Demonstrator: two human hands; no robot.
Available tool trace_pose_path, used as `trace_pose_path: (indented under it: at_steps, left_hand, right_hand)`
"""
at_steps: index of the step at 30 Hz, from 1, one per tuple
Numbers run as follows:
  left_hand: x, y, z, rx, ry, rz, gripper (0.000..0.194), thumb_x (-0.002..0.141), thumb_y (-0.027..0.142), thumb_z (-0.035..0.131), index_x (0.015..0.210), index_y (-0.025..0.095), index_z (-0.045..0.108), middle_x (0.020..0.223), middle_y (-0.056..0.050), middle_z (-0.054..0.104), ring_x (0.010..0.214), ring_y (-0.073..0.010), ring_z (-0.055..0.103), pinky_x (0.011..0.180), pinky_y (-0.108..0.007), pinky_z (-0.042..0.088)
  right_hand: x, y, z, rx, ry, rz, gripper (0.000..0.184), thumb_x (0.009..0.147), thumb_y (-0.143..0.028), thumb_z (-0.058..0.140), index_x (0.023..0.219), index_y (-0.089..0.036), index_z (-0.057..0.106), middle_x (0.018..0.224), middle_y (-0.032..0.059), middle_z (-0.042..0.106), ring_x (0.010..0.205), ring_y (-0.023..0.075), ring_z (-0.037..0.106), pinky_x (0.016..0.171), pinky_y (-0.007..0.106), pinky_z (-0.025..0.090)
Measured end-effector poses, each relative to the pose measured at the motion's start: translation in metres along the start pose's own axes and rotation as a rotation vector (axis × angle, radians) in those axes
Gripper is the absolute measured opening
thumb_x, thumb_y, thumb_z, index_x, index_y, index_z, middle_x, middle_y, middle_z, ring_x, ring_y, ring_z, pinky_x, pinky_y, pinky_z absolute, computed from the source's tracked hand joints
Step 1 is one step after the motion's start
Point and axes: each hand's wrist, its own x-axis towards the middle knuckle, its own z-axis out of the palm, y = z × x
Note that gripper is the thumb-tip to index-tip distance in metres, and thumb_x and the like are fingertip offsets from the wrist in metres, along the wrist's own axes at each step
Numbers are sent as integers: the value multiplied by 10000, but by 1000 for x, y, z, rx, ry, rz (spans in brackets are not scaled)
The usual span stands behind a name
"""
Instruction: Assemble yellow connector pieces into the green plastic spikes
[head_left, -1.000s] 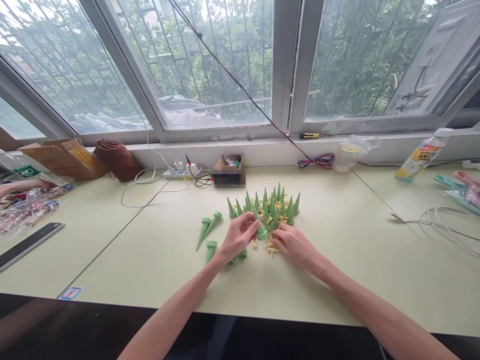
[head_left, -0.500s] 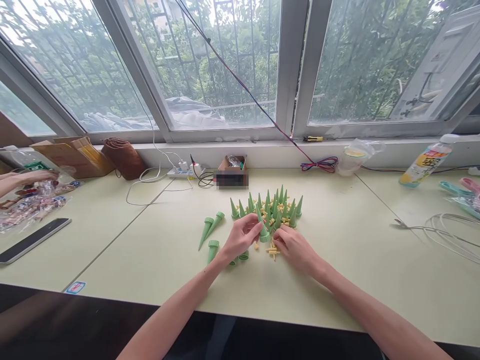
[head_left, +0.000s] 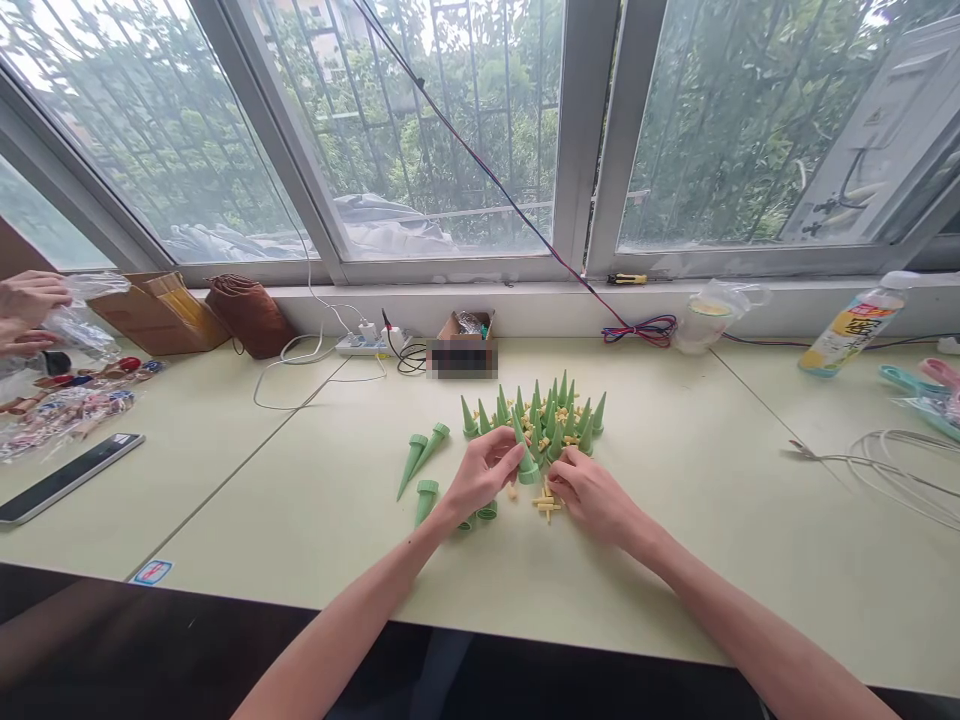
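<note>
My left hand [head_left: 484, 470] pinches a green plastic spike [head_left: 526, 458], its point up and its wide ribbed cap down. Just right of it, my right hand [head_left: 587, 488] has its fingers pressed together by the small yellow pieces [head_left: 547, 503]; whatever is between the fingertips is hidden. Behind both hands, a cluster of green spikes [head_left: 564, 400] stands upright with yellow pieces among them. To the left lie loose green spikes [head_left: 411, 464], and another one [head_left: 426, 500] is partly covered by my left forearm.
A small cardboard box [head_left: 455, 328] and a power strip [head_left: 369, 343] sit by the window. Leftward are a phone [head_left: 71, 478], a brown pouch [head_left: 250, 316] and another person's hands [head_left: 31, 310] with clear plastic. A bottle [head_left: 855, 325] and a coiled cable [head_left: 900, 460] lie rightward.
My hands have stayed almost in place, my left still on the spike. The view has shifted slightly. At far left the other person's hands have risen with clear plastic.
</note>
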Motion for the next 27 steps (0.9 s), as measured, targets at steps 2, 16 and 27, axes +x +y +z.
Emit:
trace_pose_path:
  at_steps: [2,16,27]
  left_hand:
    - [0,-1,0,1,1,1,253,943,395,583,881,150,579,700,8,523,523,-80,463,476,-218,407]
    - [0,-2,0,3,2,1,252,940,398,584,870,157,572,689,11,516,522,-83,455,475,-218,406]
    - [0,-2,0,3,1,-3,269,932,426,592,888,160,588,703,10,529,525,-85,459,484,-224,412]
  right_hand:
    - [1,1,-1,-2,-11,-1,180,947,-109,474,804,-201,534,855,35,500,698,174,538,607,290,474]
    - [-1,-1,-1,-29,-28,17,82,942,-198,559,860,-192,563,899,50,526,769,206,577,676,351,517]
    - [0,-4,0,-23,-15,32,84,934,-169,573,859,-195,544,905,50,548,784,208,582,656,333,504]
